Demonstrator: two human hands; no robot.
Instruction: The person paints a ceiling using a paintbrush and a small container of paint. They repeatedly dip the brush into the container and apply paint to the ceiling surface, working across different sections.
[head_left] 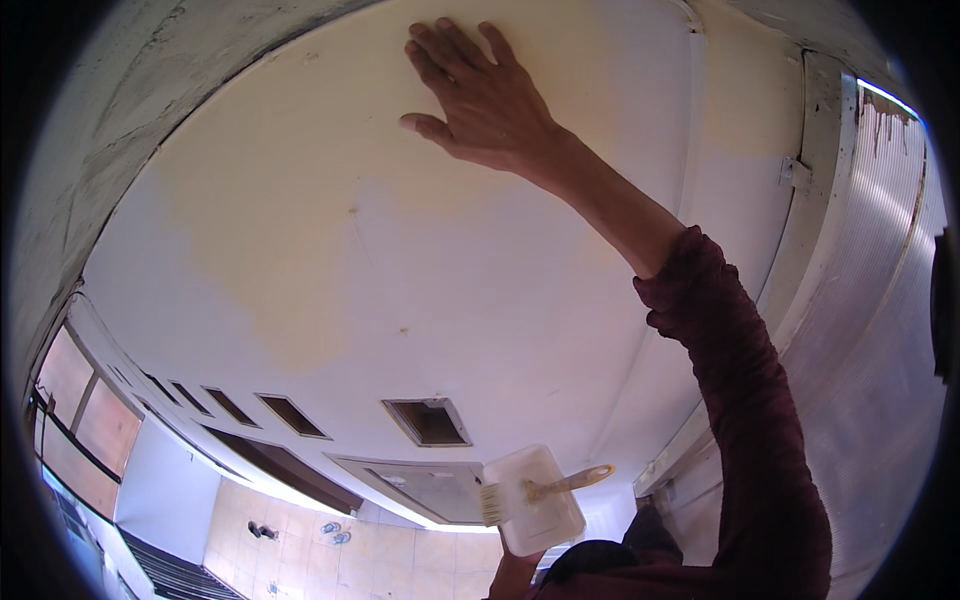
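Observation:
My right hand (480, 105) is open, with its fingers spread and its palm against the wall (500, 290). The wall is white with large pale-yellow patches, one of them around that hand. Low in the view, my left hand (520, 568) is closed on a white plastic tray (545, 515), holding it from beneath; most of its fingers are hidden behind it. Across the tray lies a paintbrush (548, 487), its light bristles past the left edge and its yellowish handle sticking out to the right. Neither hand touches the brush's handle.
Several small rectangular openings (428, 422) run along the wall above a door (420, 485). Corrugated translucent sheeting (860, 250) stands at the right beside a post. A rough grey ceiling (130, 100) curves along the upper left. Far below, shoes (338, 533) lie on a tiled floor (380, 560).

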